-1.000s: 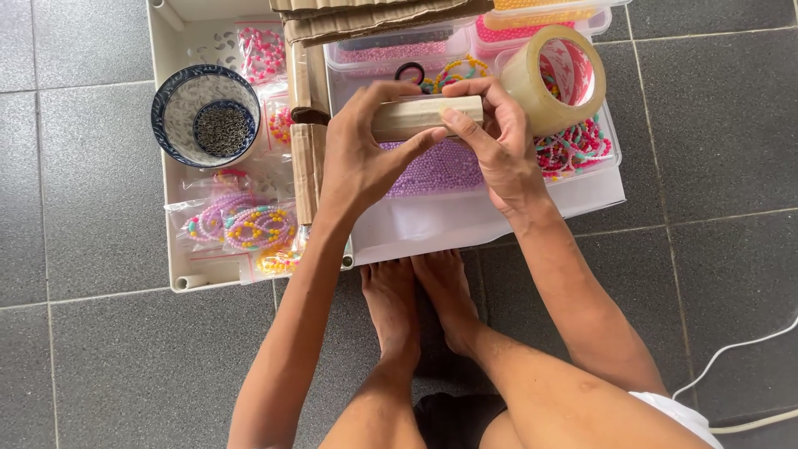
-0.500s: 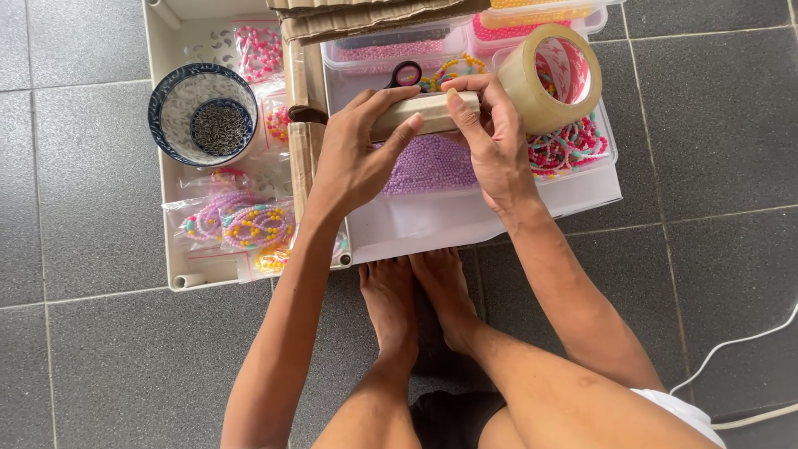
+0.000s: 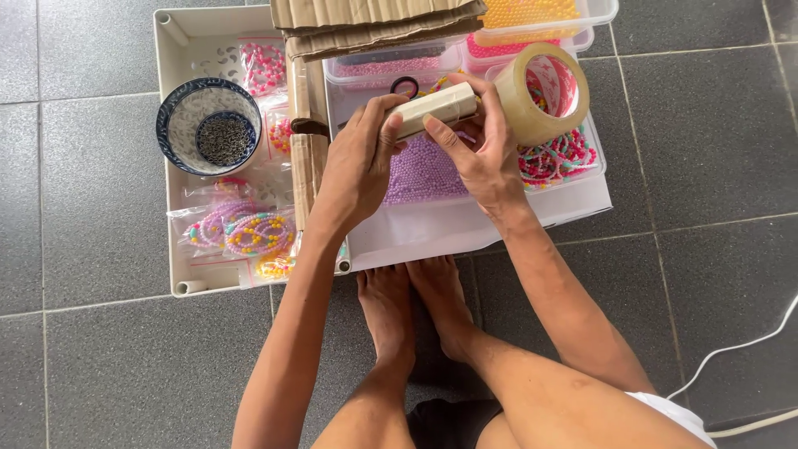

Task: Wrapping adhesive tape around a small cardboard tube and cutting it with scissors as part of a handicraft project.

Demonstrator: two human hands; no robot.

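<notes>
Left hand (image 3: pixel 359 162) grips small cream box (image 3: pixel 434 108), steadying it; right hand (image 3: pixel 482 154) pinches its end, tape roll (image 3: pixel 542 93) alongside, above tub of purple beads (image 3: pixel 422 170)

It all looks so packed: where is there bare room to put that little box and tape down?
Bare grey floor tiles lie left of the white tray, and more right of the clear tubs. A white strip lies bare between the purple beads and the feet. The tray and tubs themselves are crowded.

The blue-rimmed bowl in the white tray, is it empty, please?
No: the bowl stands upright and holds a heap of small dark pieces at its centre.
</notes>
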